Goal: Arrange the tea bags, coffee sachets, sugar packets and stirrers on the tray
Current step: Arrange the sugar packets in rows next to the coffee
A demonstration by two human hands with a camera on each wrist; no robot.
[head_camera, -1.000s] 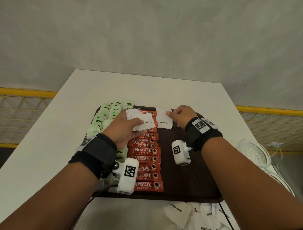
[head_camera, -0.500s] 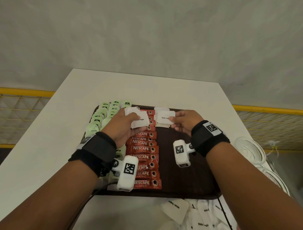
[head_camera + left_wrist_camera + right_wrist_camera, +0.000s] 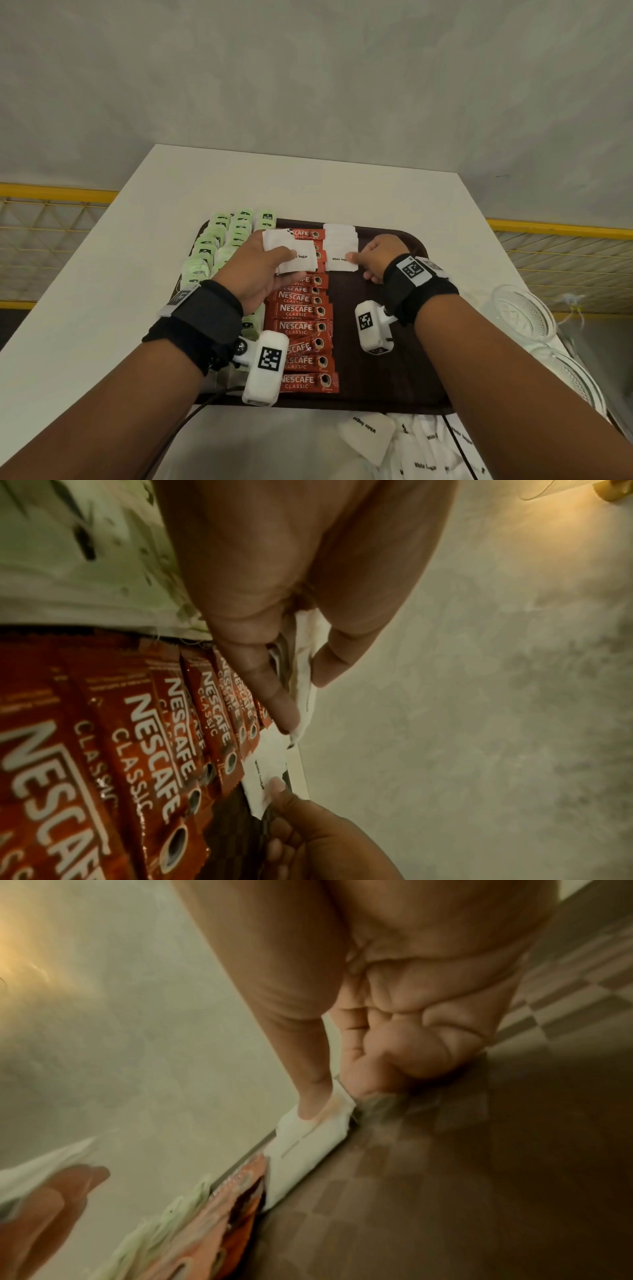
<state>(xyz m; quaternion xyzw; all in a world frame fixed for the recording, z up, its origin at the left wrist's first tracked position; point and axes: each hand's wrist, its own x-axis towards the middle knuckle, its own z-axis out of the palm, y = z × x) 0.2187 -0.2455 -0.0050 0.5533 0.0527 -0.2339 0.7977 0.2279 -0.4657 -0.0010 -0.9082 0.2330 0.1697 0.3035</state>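
Observation:
A dark brown tray (image 3: 387, 377) lies on the white table. Green tea bags (image 3: 219, 240) fill its left side, and a column of red Nescafe coffee sachets (image 3: 301, 329) runs down the middle. My left hand (image 3: 263, 270) hovers over the upper sachets and grips a small stack of white sugar packets (image 3: 291, 253), also seen pinched edge-on (image 3: 301, 669). My right hand (image 3: 376, 260) pinches one white sugar packet (image 3: 339, 263) with thumb and curled finger (image 3: 322, 1115), low over the far end of the tray where other sugar packets (image 3: 339, 233) lie. No stirrers are in view.
Loose white sugar packets (image 3: 421, 445) are heaped on the table in front of the tray's near edge. Clear glass dishes (image 3: 520, 318) stand at the right table edge. A black cable (image 3: 191, 411) trails from my left wrist. Yellow railings flank the table.
My right hand has brought a sugar packet down toward the tray, beside the packets at the far end. My left hand keeps its stack, almost unmoved.

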